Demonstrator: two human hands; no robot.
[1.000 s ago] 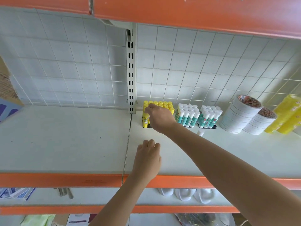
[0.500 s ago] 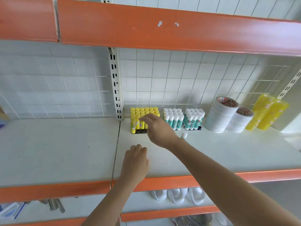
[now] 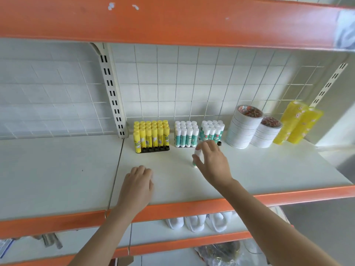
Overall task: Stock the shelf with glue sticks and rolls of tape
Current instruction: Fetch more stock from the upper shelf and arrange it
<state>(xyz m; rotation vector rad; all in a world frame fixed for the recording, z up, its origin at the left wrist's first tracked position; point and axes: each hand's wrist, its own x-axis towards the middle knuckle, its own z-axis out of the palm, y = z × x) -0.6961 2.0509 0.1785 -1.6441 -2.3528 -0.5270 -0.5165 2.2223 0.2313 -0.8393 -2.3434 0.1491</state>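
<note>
Right hand [image 3: 213, 166] pinches a loose glue stick [image 3: 197, 156] near the green-and-white block [image 3: 185, 136], left hand [image 3: 137, 186] rests flat on the shelf [image 3: 269, 169]: a clumsy slot-in could topple neighbours.

I faced a white shelf board [image 3: 57, 175] edged with an orange rail [image 3: 288, 196] — another orange beam [image 3: 172, 22] ran above it. Behind the board stood a white wire grid [image 3: 182, 83] and a slotted cream upright [image 3: 113, 93] — even daylight everywhere.
</note>
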